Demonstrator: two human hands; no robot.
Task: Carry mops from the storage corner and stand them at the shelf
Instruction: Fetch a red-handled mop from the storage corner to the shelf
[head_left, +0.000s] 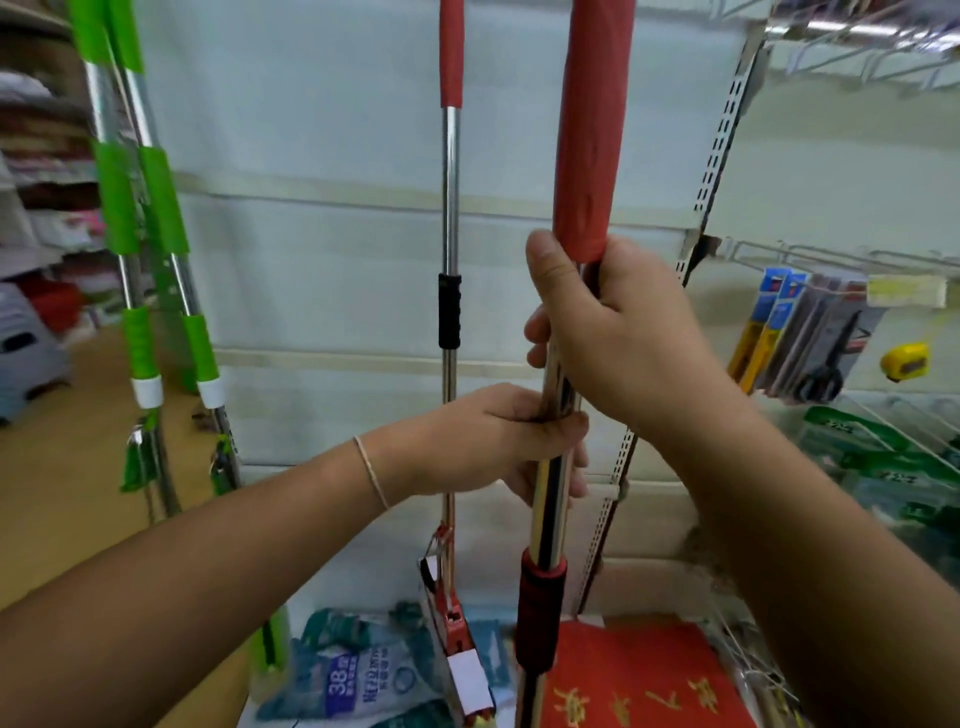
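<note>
Close to the camera, at the end panel of a shop shelf (722, 156), a person holds a red mop (592, 130) upright with both hands. Its pole is shiny metal with a long red foam grip on top and a red collar lower down. The right hand (618, 332) wraps the pole just under the foam grip; the left hand (519, 436) grips the metal directly below it, a thin band on that wrist. The mop's foot is out of sight at the bottom edge. Behind it a second red mop (451, 208) already stands against the white panel, and two green mops (140, 208) lean at the left. This looks like the standing step: next, the pole likely needs tipping back against the panel beside the standing red one, then a gentle release so it does not slide.
</note>
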